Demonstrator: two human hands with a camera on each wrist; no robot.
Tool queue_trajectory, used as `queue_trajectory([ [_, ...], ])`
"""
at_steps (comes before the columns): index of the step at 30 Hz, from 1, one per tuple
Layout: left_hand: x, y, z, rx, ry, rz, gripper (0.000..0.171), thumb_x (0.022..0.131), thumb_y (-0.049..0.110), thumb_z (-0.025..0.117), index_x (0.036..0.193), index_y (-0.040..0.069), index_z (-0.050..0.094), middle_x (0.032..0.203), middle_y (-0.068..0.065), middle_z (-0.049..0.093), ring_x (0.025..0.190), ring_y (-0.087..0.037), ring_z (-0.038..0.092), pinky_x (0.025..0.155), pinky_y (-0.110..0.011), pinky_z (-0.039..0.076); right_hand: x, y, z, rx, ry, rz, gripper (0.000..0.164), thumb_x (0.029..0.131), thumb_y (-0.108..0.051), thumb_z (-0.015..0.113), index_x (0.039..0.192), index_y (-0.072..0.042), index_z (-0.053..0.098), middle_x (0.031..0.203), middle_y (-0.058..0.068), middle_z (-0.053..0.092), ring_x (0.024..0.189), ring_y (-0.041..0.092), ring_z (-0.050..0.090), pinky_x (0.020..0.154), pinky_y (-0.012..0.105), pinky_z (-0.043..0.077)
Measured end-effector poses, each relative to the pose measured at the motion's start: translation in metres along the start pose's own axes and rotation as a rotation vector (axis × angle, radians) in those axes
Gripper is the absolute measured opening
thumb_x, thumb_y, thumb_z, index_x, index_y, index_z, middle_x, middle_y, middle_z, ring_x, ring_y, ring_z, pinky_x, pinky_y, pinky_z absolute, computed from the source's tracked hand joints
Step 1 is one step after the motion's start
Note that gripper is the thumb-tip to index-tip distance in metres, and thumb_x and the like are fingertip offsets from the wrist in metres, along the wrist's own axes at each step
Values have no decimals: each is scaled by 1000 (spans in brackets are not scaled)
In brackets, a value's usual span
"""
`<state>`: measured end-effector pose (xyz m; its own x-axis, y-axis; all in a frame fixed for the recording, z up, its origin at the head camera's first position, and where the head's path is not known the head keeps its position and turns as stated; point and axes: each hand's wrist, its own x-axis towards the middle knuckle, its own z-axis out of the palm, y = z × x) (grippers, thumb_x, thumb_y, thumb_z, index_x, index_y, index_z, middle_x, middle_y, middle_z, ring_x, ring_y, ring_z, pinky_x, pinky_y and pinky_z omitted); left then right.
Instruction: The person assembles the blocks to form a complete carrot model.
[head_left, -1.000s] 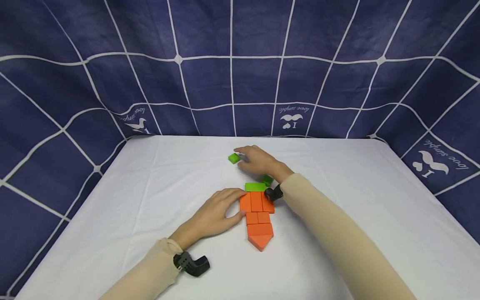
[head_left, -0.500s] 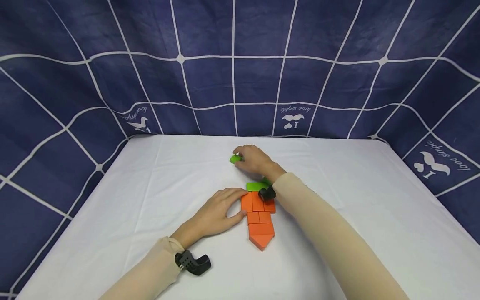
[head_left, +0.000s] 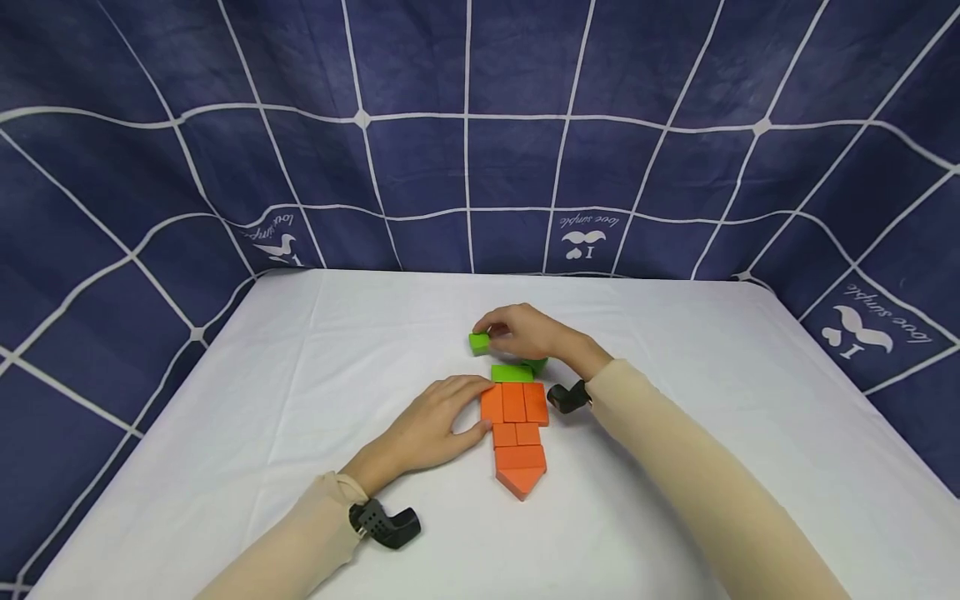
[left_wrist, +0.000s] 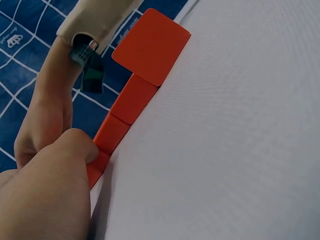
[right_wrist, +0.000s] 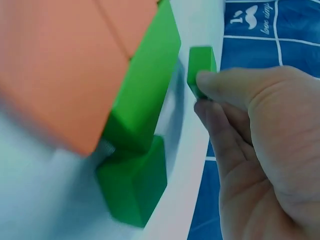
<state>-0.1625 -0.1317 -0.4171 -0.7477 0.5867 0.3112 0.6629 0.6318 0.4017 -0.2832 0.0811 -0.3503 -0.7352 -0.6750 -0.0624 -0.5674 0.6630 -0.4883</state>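
Observation:
My right hand (head_left: 528, 332) pinches a small green block (head_left: 479, 343) between thumb and fingertips, beyond the block figure. In the right wrist view that green block (right_wrist: 200, 67) stands out past the thumb tip. My left hand (head_left: 431, 425) rests at the figure's left side, with index fingertip and thumb tip right at the left orange block (head_left: 491, 404). Orange blocks (head_left: 519, 457) form a flat row pattern ending in a pointed block (head_left: 522, 482) toward me. A long green block (head_left: 512, 373) lies along the far end. Partly behind my right hand, a darker green block (head_left: 536, 365) sits at its right corner.
A white cloth (head_left: 360, 333) covers the table under the blocks. Dark blue grid-patterned fabric (head_left: 510, 158) hangs behind and at both sides. Each wrist wears a black camera device, one on the left wrist (head_left: 386, 525) and one on the right (head_left: 568, 397).
My right hand has taken hold of the small green block and brought it nearer to the far end of the figure. The left hand has stayed in place.

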Motion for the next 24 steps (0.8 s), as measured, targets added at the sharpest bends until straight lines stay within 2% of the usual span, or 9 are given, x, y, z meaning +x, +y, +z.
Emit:
queue_trajectory([
  [6,0,-2,-2,3,-21,-15,54,99,39,65,146,14,56,148,-2,57,140,-21,50,118,-46,40,-12,2,2,51,-73,-32,34,99,-9,66,133,-8,69,132,7,69,123,23,66,110,36,51],
  [10,0,-4,-2,-2,-22,-21,55,98,39,65,146,14,56,149,-3,56,140,-22,50,119,-47,40,-15,3,4,50,-82,-61,33,100,-7,64,132,-8,69,129,7,71,119,22,67,108,36,52],
  [16,1,-6,2,-3,-26,-21,55,99,41,63,147,16,55,149,-1,56,140,-21,50,119,-46,40,-18,7,7,62,-96,-54,36,101,-4,62,136,-11,68,132,6,69,120,22,67,109,36,51],
  [20,4,-5,2,-1,-17,-11,54,99,39,64,146,15,56,149,-2,56,140,-22,51,118,-47,40,-26,9,5,74,-48,-70,43,101,0,58,142,-12,62,137,9,66,119,25,66,106,39,54],
  [24,7,-6,3,-4,-24,-9,55,99,39,64,146,14,55,149,-4,56,140,-23,51,118,-48,40,-45,11,4,69,59,-101,44,101,1,55,143,-12,59,142,7,62,117,23,66,102,40,55],
])
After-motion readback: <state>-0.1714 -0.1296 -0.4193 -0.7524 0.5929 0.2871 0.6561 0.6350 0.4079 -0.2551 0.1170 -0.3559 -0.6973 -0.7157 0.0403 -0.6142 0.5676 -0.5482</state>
